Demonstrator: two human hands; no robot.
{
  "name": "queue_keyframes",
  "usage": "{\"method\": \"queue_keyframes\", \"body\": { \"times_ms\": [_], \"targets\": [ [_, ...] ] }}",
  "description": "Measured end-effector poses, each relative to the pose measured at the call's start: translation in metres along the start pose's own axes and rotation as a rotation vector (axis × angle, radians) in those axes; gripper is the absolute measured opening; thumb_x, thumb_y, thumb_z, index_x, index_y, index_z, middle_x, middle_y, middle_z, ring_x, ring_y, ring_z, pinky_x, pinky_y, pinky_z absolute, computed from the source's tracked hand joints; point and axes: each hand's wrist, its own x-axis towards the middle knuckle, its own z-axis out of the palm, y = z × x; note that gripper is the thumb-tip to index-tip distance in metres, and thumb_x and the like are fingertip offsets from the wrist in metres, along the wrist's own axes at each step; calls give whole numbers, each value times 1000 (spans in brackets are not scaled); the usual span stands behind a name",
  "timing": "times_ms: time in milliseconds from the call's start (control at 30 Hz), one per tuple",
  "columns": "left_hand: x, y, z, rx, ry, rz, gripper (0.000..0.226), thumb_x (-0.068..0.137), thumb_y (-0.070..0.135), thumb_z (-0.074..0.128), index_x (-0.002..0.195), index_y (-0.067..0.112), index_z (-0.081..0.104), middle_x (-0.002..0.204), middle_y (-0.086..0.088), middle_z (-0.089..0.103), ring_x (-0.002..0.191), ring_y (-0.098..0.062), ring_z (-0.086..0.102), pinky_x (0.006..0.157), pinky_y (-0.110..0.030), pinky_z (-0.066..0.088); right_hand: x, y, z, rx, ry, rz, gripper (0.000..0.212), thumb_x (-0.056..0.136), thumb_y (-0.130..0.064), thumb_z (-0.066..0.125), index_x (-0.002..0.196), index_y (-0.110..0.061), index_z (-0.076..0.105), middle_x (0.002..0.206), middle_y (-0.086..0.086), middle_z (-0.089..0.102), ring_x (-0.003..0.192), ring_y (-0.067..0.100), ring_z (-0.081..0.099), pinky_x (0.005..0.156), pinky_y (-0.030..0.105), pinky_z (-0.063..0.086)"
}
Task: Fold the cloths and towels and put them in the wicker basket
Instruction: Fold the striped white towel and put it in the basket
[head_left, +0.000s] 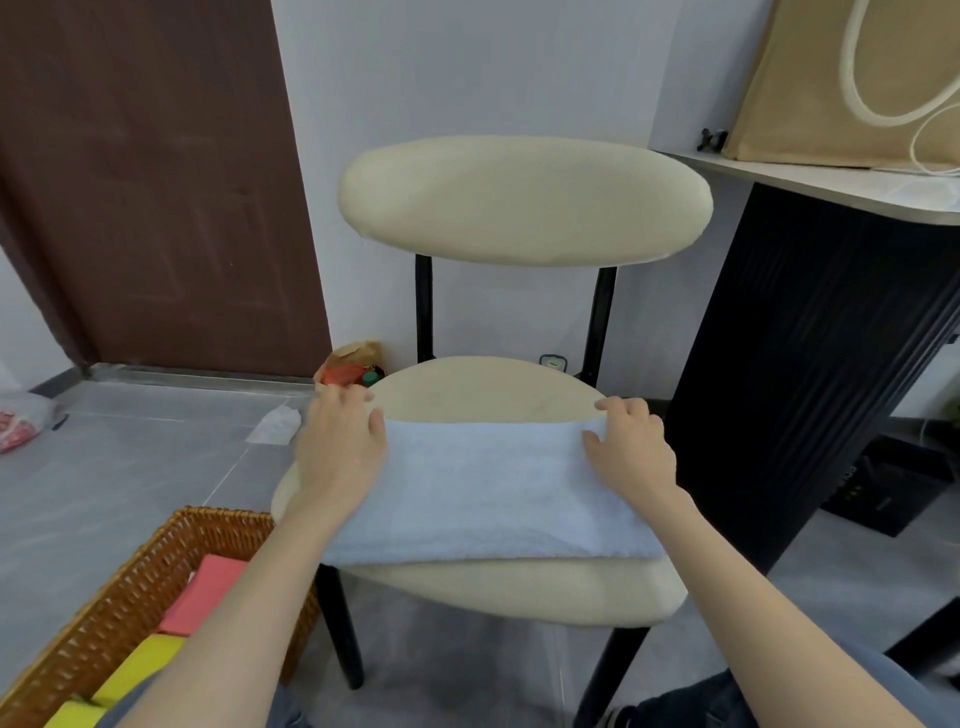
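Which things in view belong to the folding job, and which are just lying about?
Job: light blue towel on the chair seat, left hand and right hand at its ends; wicker basket holding a pink cloth and yellow cloths.
Lying about: paper bag, plastic bag and white scrap on the floor; tote bag on the shelf.

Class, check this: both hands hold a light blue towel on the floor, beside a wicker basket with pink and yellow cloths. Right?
No. The head view shows the light blue towel lying on the cream chair seat, not on the floor; the rest holds.
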Motion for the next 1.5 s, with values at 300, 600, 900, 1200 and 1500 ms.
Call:
{"method": "queue_keyframes", "body": {
  "times_ms": [300, 600, 900, 1200, 1500],
  "targets": [
    [-67, 56, 44, 166, -353, 139, 49, 102, 20, 21, 151, 15, 18, 159, 0, 13, 147, -16, 6, 118, -35, 1, -62, -58, 37, 10, -258, -309, 46, 103, -23, 24, 149, -18, 28, 158, -1, 22, 146, 16, 15, 119, 36, 9],
    [-63, 24, 37, 156, -333, 44, 52, 99, 46, 18, 150, 35, 16, 160, 5, 7, 147, -15, 3, 118, -37, -3, -64, -20, 35, -93, -261, -216, 51, 100, -50, 18, 150, -43, 13, 161, -7, 5, 148, 15, 0, 120, 38, -3],
    [-52, -10, 16, 54, -373, -135, 55, 99, 47, 21, 151, 29, 15, 160, -6, 5, 146, -25, 7, 118, -38, 3, -58, 16, 22, -18, -231, -168, 52, 101, -44, 24, 152, -31, 18, 161, -2, 9, 148, 17, 3, 119, 33, 0],
    [-36, -17, 11, -95, -287, -229, 51, 95, 38, 45, 144, 24, 36, 142, -11, 42, 131, -35, 32, 106, -43, 27, -86, -21, -2, 15, -155, -734, 52, 81, -63, 41, 127, -42, 54, 132, -19, 45, 107, 11, 40, 93, 31, 30],
    [-31, -28, 5, -66, -327, -98, 40, 94, 34, 50, 133, 27, 51, 134, -11, 47, 115, -30, 51, 94, -35, 40, -91, -28, 9, -169, -11, -855, 45, 51, -17, 73, 90, -40, 73, 90, -20, 70, 46, 10, 60, 34, 17, 36]
  ]
}}
